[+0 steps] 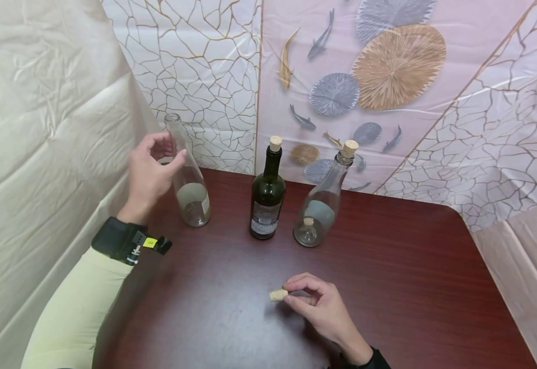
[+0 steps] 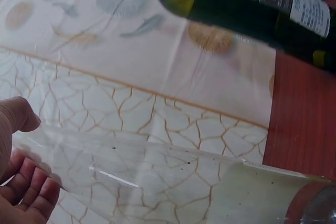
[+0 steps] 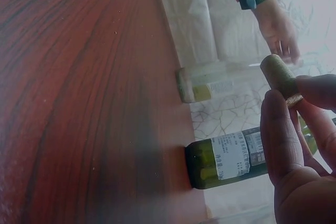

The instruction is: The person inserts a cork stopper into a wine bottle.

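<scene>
At the table's left stands a clear glass bottle [image 1: 192, 197] with a pale label and an uncorked mouth. My left hand [image 1: 150, 166] is round its neck, thumb on one side and fingers curled on the other; the left wrist view shows the fingertips [image 2: 50, 182] against the glass. Between thumb and fingers my right hand [image 1: 319, 307] pinches a small cork [image 1: 278, 294] above the front of the table. In the right wrist view this cork [image 3: 279, 80] is tilted. The right hand's fingers [image 3: 281, 135] partly cover the view of the green bottle [image 3: 223, 156].
A dark green bottle [image 1: 267, 192] with a cork in its mouth stands mid-table. To its right is another clear bottle [image 1: 316, 218], also corked, with what looks like a cork visible low in it. Patterned sheets [image 1: 203, 56] hang behind the dark red table [image 1: 411, 266].
</scene>
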Tool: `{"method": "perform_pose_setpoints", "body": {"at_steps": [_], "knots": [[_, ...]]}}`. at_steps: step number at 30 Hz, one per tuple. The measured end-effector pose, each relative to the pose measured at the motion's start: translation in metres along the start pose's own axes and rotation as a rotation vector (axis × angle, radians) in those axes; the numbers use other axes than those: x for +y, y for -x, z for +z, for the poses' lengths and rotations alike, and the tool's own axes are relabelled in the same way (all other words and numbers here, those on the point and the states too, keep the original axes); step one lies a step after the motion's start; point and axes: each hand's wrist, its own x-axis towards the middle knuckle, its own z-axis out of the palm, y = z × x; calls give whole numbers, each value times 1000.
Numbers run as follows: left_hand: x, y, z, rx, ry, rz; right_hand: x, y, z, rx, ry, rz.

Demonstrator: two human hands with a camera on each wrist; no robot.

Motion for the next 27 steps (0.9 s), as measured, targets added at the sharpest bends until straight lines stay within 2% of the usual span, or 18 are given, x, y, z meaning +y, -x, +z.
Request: {"method": "perform_pose_setpoints", "body": {"at_steps": [14, 27], "knots": [[27, 49, 1, -109, -56, 70, -4, 6, -3, 38, 69, 45], [50, 95, 16, -200, 38, 171, -9, 10, -8, 53, 75, 49]]}}
